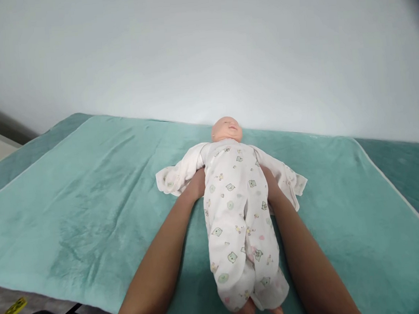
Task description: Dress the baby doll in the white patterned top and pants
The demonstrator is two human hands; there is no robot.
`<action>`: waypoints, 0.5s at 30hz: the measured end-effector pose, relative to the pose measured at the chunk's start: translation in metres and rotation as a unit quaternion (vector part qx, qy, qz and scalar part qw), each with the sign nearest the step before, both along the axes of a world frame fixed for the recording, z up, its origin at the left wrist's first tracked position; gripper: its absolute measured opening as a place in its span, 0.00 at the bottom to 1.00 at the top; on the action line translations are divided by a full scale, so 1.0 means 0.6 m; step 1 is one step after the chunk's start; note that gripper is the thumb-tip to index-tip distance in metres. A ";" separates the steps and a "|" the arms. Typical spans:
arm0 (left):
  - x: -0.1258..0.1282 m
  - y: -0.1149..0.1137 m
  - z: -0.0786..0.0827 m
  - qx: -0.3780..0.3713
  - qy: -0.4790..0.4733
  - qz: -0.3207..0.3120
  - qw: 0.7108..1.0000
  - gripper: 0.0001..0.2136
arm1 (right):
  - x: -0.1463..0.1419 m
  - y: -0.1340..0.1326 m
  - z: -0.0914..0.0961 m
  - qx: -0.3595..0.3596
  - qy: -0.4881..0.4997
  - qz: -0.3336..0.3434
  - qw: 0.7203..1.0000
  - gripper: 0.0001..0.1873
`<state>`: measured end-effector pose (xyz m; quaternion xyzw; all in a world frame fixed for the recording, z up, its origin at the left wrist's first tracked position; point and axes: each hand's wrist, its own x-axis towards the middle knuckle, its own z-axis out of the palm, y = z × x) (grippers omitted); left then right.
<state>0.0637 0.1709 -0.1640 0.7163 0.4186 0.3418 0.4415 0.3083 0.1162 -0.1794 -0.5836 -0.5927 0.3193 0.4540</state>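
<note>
Here's the doll (225, 130), face up, head by the blanket's (100, 199) far edge, feet (246, 310) toward the near one. Outfit's (231, 201) largely on, it seems; no doll hands show beyond the sleeves (175, 176). Left hand (198, 182) and right hand (271, 182) tucked at its sides, fingers hidden: spread or gripping, can't tell.

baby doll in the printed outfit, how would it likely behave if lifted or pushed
The baby doll has a smooth, firm-looking head, probably stiff. Its wrinkled, spread sleeves would likely flop. Face up, with a broad torso, it seems unlikely to roll.
</note>
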 end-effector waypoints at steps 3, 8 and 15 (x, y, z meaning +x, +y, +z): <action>0.002 0.006 -0.002 0.019 0.004 -0.016 1.000 0.13 | -0.002 0.003 0.000 0.007 -0.037 -0.023 0.999 0.09; 0.001 0.005 -0.004 0.003 -0.016 -0.010 1.000 0.12 | -0.007 0.005 -0.010 0.015 -0.033 -0.058 0.998 0.11; 0.017 -0.015 0.016 -0.100 -0.154 0.089 0.979 0.19 | -0.018 0.011 -0.027 -0.009 0.048 -0.128 0.991 0.17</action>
